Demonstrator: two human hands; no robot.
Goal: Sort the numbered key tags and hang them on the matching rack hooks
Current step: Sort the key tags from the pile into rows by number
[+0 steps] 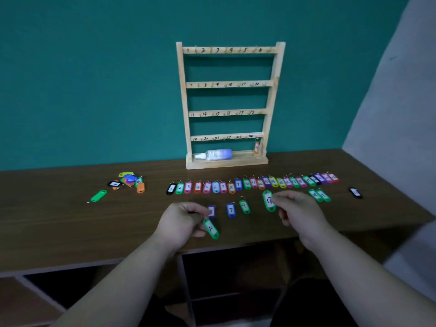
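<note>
A wooden rack (230,84) with numbered hooks stands upright, one orange tag (257,147) hanging at its lower right. Coloured tags (252,184) lie in a row before it (1 at the left). The left hand (181,223) pinches green tag 10 (211,228), the right hand (297,211) green tag 17 (269,200).

Person seen as arms only. Left hand (180,224) and right hand (299,214) bare, fingers & wrists uncovered. L forearm (113,279) and R forearm (368,272) also bare, skin uncovered all way down to bottom edge of frame. Forearms broad, smooth, widening toward cam. Low betw. arms, dark shape (311,310), poss. dark trousers; too dim to tell for sure.
</note>
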